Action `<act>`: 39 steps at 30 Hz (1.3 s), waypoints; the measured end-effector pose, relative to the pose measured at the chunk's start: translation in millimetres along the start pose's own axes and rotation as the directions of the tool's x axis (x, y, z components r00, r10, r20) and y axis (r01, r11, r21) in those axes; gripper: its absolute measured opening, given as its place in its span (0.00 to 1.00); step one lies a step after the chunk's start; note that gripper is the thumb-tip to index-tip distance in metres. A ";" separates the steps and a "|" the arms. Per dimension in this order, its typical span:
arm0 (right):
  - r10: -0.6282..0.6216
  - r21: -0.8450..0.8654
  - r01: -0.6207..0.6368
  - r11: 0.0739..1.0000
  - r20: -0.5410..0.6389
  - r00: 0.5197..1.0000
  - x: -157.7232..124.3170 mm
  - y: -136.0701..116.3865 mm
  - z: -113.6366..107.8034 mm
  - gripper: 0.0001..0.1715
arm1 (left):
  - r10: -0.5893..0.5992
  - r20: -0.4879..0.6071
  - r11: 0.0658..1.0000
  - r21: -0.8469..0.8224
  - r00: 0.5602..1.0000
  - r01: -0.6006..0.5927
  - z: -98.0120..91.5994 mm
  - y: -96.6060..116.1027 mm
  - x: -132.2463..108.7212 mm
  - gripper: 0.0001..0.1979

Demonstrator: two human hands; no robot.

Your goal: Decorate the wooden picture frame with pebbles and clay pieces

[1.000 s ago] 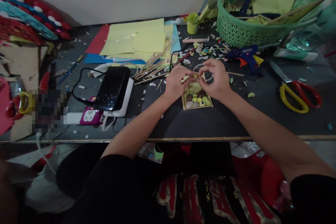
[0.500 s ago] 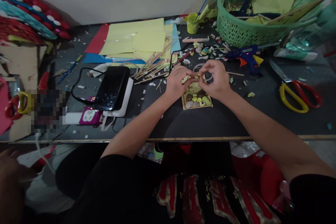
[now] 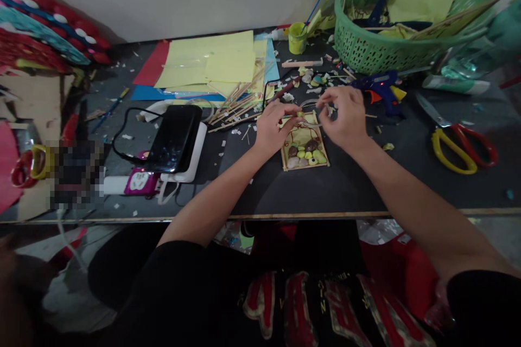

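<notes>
A small stick-framed craft panel (image 3: pixel 304 147) with pebbles and yellow-green bits lies flat on the dark table. My left hand (image 3: pixel 273 129) rests at its top left corner, fingers pinched on a tiny yellow-green piece (image 3: pixel 300 114). My right hand (image 3: pixel 345 117) hovers over the top right corner, fingers curled and pinched; what they hold is too small to make out. A clear tape ring (image 3: pixel 310 105) lies just beyond the panel between my hands.
A blue glue gun (image 3: pixel 380 85) lies right of my right hand. Red-and-yellow scissors (image 3: pixel 462 141) sit further right. A green basket (image 3: pixel 378 46) stands at the back right. A bundle of wooden sticks (image 3: pixel 236 103), yellow paper sheets (image 3: pixel 211 59) and a black phone (image 3: pixel 175 135) lie left.
My right hand has drawn away to the right and slightly up from my left hand. The left hand stays at the panel's top left corner.
</notes>
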State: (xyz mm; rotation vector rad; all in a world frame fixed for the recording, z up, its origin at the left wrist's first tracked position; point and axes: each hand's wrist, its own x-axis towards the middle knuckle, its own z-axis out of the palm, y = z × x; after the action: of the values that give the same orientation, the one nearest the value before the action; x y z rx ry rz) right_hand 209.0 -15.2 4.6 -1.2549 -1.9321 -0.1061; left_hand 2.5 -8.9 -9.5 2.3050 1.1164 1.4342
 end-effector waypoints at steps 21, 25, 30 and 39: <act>0.209 0.636 -0.296 0.713 0.211 0.955 3.7 -14.2 6.2 0.12 | -0.143 0.093 0.954 -0.252 0.985 0.162 5.8 -6.9 -0.7 0.09; 0.201 0.685 -0.322 0.653 0.253 0.946 2.4 -12.8 8.6 0.12 | -0.132 0.099 0.960 -0.234 0.986 0.152 6.4 -7.7 -0.5 0.09; 0.155 0.690 -0.335 0.641 0.311 0.938 1.1 -15.2 8.6 0.14 | -0.099 0.105 0.973 -0.199 0.989 0.118 6.7 -9.0 -0.8 0.10; 0.172 0.738 -0.450 0.503 0.426 0.889 0.2 -17.1 9.4 0.17 | -0.079 0.095 0.983 -0.158 0.992 0.094 6.4 -7.0 -0.8 0.11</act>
State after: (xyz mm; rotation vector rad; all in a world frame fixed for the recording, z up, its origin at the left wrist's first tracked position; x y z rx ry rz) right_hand 189.9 -19.2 4.2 -0.9366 -1.5775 1.1471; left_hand 4.2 -3.2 -17.0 2.1584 1.0218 1.3250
